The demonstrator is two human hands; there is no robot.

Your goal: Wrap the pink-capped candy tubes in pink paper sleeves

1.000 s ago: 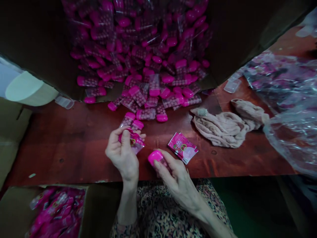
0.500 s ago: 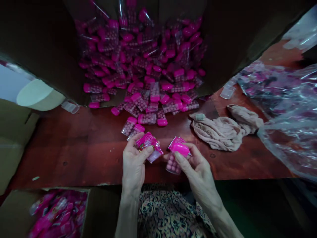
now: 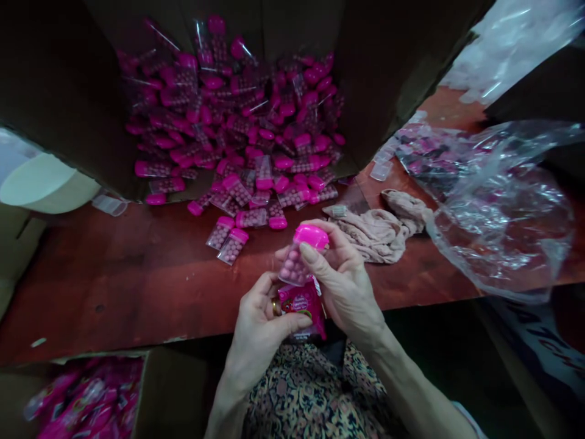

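My right hand (image 3: pixel 345 274) grips a small clear candy container (image 3: pixel 293 265) of pink balls, its bright pink cap (image 3: pixel 311 236) up and the body tilted. Below it, my left hand (image 3: pixel 267 323) pinches a printed pink pouch (image 3: pixel 301 308) between thumb and fingers. The container's bottom end is at the pouch's upper edge; whether it is inside the opening I cannot tell. Two similar capped containers (image 3: pixel 233 246) lie on the red table (image 3: pixel 137 268) beyond my left hand.
A large cardboard box (image 3: pixel 388 73) lies open toward me, with many filled containers (image 3: pixel 256 128) spilling out. A crumpled cloth (image 3: pixel 379 235) and clear plastic bag (image 3: pixel 507 225) lie right. At left are a white bowl (image 3: pixel 50 186) and, lower, a carton (image 3: pixel 171 390) of pink packets (image 3: pixel 91 396).
My hands have come together: the container has moved left and up, above the pouch, and the pouch has moved down toward my lap. The view has turned slightly right.
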